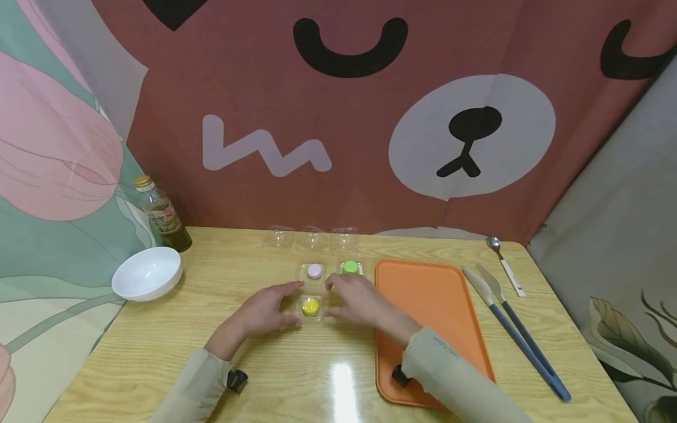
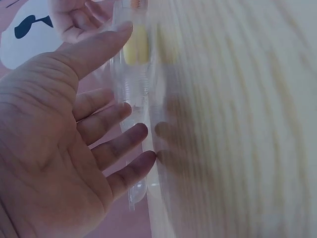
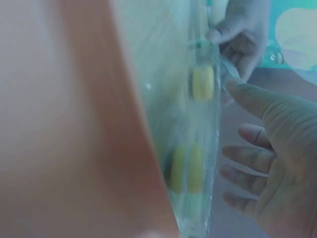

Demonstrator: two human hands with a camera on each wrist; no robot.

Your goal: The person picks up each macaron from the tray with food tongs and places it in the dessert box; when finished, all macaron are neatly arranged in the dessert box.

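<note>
A clear plastic macaron tray (image 1: pixel 300 273) lies on the table between both hands. A yellow macaron (image 1: pixel 311 306) sits in its front part, a lilac macaron (image 1: pixel 314 271) behind it and a green macaron (image 1: pixel 350 267) at the back right. On the left side is my left hand (image 1: pixel 267 308), fingers spread and relaxed, thumb tip by the yellow macaron (image 2: pixel 136 45) in the left wrist view. My right hand (image 1: pixel 359 299) comes from the right, its loosely bent fingers at the tray's right edge, partly covering it. Neither hand's fingers close round anything.
Clear domed lids (image 1: pixel 312 238) stand at the table's back. An orange tray (image 1: pixel 423 305) lies under the right forearm, with blue-handled tongs (image 1: pixel 520 335) and a spoon (image 1: pixel 506 267) beyond. A white bowl (image 1: pixel 147 274) and an oil bottle (image 1: pixel 166 217) stand at left.
</note>
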